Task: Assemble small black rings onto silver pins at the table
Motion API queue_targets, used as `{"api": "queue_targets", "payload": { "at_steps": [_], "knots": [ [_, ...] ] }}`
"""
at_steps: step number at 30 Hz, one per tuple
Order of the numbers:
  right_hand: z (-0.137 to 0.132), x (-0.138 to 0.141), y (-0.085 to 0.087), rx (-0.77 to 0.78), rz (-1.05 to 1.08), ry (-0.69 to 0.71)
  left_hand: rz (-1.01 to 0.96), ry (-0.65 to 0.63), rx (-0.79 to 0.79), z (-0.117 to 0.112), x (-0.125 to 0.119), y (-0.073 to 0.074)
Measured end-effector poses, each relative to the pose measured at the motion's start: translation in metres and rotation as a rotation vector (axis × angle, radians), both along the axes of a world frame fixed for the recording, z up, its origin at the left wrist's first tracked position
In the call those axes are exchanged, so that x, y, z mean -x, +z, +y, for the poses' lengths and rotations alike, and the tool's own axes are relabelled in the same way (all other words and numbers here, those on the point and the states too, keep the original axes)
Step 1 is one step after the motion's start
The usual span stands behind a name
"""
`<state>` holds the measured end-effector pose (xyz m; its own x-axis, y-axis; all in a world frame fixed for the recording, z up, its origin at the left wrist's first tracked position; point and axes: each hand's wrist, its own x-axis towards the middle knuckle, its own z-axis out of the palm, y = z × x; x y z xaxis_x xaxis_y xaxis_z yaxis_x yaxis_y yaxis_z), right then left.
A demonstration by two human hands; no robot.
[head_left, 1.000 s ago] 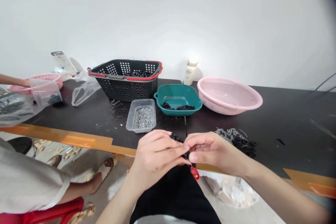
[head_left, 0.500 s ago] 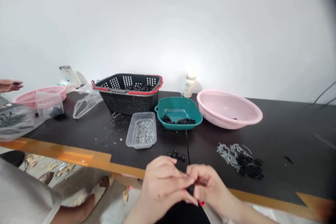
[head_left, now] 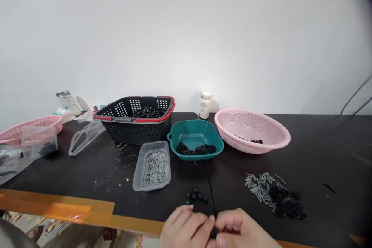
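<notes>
At the table's front edge my left hand [head_left: 186,228] and my right hand [head_left: 242,229] meet, fingertips pinched together around a small black part [head_left: 214,232]. Fingers cover most of that part, so its exact shape is hidden. Just beyond my hands lies a small group of round black pieces [head_left: 197,196]. To the right of my right hand, grey pins [head_left: 260,190] are heaped against a pile of black rings [head_left: 287,203].
A clear tub [head_left: 138,176] holds metal pins. Behind it stand a black basket [head_left: 130,131] and a teal basin [head_left: 197,126], both with black pieces, and a pink colander [head_left: 252,118]. A white bottle [head_left: 205,105] stands by the wall. Plastic bags [head_left: 85,133] lie left.
The view has tilted up, so things sit lower in the picture. My hands still pinch the small black part together. The other person's hand at far left has left the view.
</notes>
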<state>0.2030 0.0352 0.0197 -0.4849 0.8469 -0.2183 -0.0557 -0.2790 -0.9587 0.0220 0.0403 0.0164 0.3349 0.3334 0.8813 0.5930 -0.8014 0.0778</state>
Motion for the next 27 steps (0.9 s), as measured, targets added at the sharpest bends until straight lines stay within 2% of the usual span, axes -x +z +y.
{"api": "queue_targets", "payload": {
  "at_steps": [2, 3, 6, 8, 9, 10, 12, 14, 16, 20, 24, 27],
  "knots": [
    [0.014, -0.005, 0.007, -0.044, -0.119, 0.033, 0.176, 0.021, 0.090, 0.004, 0.004, 0.012],
    [0.021, -0.009, 0.011, -0.123, -0.227, 0.040, 0.257, 0.027, 0.154, 0.006, 0.007, 0.020],
    [0.041, -0.018, 0.024, -0.550, -0.741, 0.026, 0.421, 0.039, 0.340, 0.027, 0.019, 0.051],
    [0.051, -0.017, 0.030, -0.829, -1.102, 0.077, 0.521, 0.082, 0.484, 0.054, 0.026, 0.076],
    [0.055, -0.013, 0.031, -0.921, -1.230, 0.126, 0.574, 0.140, 0.557, 0.072, 0.027, 0.087],
    [0.058, -0.008, 0.031, -0.985, -1.316, 0.182, 0.649, 0.213, 0.642, 0.091, 0.026, 0.098],
    [0.063, 0.006, 0.029, -1.064, -1.375, 0.287, 0.703, 0.263, 0.706, 0.130, 0.019, 0.111],
    [0.067, 0.020, 0.027, -1.091, -1.333, 0.355, 0.779, 0.279, 0.786, 0.165, 0.007, 0.113],
    [0.070, 0.028, 0.027, -1.107, -1.286, 0.402, 0.868, 0.258, 0.881, 0.191, -0.009, 0.107],
    [0.066, 0.020, 0.036, -1.101, -1.185, 0.393, 1.020, 0.189, 1.042, 0.215, -0.031, 0.090],
    [0.056, -0.021, 0.046, -1.012, -1.011, 0.206, 1.060, 0.191, 1.098, 0.222, -0.034, 0.077],
    [0.054, -0.074, 0.048, -0.819, -0.878, -0.045, 1.038, 0.203, 1.101, 0.225, -0.031, 0.075]
  ]
}}
